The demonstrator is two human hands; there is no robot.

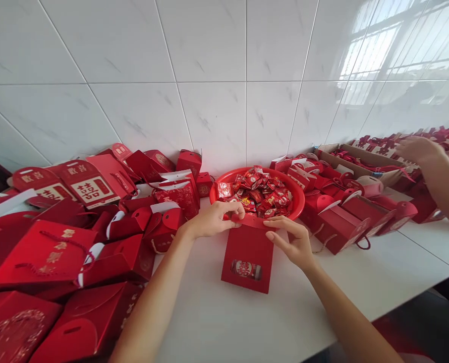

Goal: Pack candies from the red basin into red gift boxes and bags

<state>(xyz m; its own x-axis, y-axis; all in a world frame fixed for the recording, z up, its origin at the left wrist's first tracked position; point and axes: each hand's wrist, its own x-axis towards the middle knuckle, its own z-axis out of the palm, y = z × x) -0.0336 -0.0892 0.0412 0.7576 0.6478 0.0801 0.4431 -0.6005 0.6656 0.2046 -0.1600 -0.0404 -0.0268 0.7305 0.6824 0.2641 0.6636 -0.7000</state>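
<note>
A red box [247,257] with a printed window is held at its top edge by 2 hands, the left hand [219,218] and right hand [292,239] slightly apart, fingers pinched on its flap. It is positioned over the white desk [217,322], just in front of a red basket [302,199] filled with wrapped sweets [262,194]. Red boxes [43,252] are heaped at left.

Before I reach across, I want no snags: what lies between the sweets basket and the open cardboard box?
Red gift boxes, crowded together, lie between the basket and the cardboard box, as the head view shows.
</note>
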